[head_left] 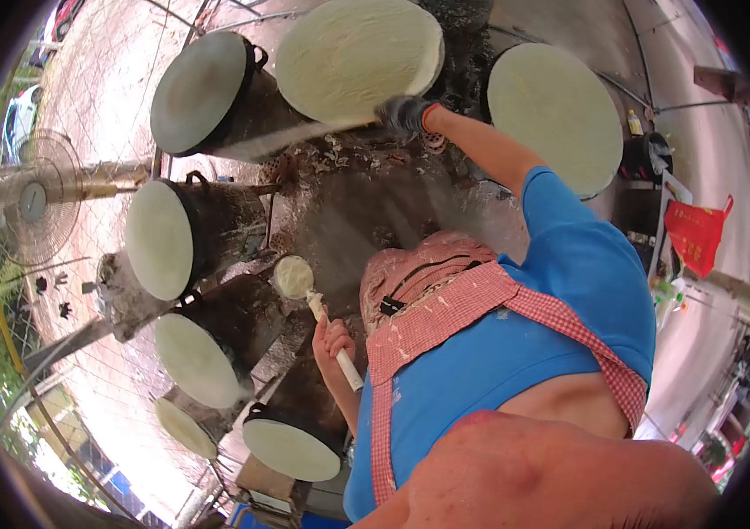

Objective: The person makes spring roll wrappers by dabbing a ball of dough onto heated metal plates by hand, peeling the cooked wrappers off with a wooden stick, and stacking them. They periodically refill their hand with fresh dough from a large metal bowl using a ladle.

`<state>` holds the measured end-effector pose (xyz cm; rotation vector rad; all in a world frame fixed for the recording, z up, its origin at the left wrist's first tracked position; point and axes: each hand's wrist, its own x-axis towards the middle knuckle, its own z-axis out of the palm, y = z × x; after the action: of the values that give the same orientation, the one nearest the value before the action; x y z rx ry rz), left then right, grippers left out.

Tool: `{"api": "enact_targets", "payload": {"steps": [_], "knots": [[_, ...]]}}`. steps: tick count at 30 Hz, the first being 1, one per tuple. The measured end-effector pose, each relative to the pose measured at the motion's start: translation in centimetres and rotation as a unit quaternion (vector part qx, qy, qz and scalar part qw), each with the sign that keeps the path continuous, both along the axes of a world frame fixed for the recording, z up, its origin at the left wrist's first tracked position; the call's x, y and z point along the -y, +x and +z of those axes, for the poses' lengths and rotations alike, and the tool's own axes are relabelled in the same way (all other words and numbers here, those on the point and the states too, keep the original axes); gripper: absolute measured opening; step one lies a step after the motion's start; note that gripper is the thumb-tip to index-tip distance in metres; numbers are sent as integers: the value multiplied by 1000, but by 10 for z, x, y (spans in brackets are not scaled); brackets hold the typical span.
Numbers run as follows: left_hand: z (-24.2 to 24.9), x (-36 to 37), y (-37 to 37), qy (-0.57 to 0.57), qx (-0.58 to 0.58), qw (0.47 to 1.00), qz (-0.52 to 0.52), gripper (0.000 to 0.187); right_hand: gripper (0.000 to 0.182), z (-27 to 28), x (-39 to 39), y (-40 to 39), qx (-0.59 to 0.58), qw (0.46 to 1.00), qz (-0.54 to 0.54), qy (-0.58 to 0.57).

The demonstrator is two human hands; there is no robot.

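Observation:
My left hand (335, 339) is wrapped round the pale handle of a ladle (311, 301), whose round bowl is full of pale batter. On my right hand (403, 115) is a dark glove with an orange cuff. It grips one end of a long, thin, flat stick (304, 132), smeared by motion and reaching to the left. The gloved hand is at the near edge of a large round griddle (359, 60) coated with pale batter. Another big pale-coated griddle (554, 119) stands to its right.
Several more round griddles, including one with a greyish top (199, 93) and a pale one (159, 240), curve down the left side on dark stands. A fan (33, 201) stands at far left by a wire fence. To the right hangs a red bag (698, 234), below a black bucket (644, 157).

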<state>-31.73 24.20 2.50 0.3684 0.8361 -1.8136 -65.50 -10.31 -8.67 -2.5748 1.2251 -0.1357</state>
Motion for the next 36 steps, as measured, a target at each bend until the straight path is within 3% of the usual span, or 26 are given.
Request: {"api": "enact_targets", "payload": {"steps": [1, 2, 3, 4, 7, 10, 11, 13, 15, 16, 19, 20, 25, 29, 32, 36], "knots": [[6, -2, 1, 9, 14, 1000, 18, 27, 24, 19, 10, 7, 62, 992, -95, -63], [0, -7, 8, 23, 13, 999, 22, 28, 30, 14, 38, 1, 208, 954, -107, -189], [2, -9, 7, 32, 9, 999, 30, 28, 34, 67, 34, 0, 142, 956, -200, -163], [5, -6, 4, 23, 9, 999, 43, 28, 34, 66, 53, -5, 125, 944, -238, -194], [0, -2, 9, 0, -8, 998, 64, 29, 20, 78, 10, -21, 156, 952, -180, -191], [-7, 2, 9, 5, 13, 999, 52, 27, 17, 43, -21, -21, 126, 962, -84, -228], [-6, 5, 8, 7, 16, 999, 45, 27, 16, 37, -24, -15, 68, 966, -57, -243], [-4, 7, 6, 9, 26, 999, 44, 27, 15, 28, -18, -9, 16, 966, -24, -257], [-1, 8, 4, 15, -14, 999, 28, 26, 21, 21, -1, -6, -108, 982, 29, -152], [2, 8, 2, 13, -10, 999, 33, 26, 19, 26, 8, -4, -143, 975, 53, -160], [7, 6, -4, 19, 11, 1000, 22, 24, 17, 44, 39, -5, -111, 967, 104, -203], [6, 4, -4, 20, 17, 999, 26, 24, 16, 50, 49, -3, -110, 980, 77, -145], [-3, 7, 2, 53, 22, 998, 34, 23, 12, 81, 53, -1, -92, 986, 37, -135], [-20, 30, 25, 16, -17, 1000, 10, 27, 19, 77, 58, 2, -97, 990, -14, -100], [-23, 58, 47, 38, -1, 999, -22, 28, 21, 75, 45, 13, -70, 995, 13, -76], [-15, 91, 63, 52, -30, 996, -63, 23, 19, 45, 16, 77, -16, 995, -37, -94]]}}
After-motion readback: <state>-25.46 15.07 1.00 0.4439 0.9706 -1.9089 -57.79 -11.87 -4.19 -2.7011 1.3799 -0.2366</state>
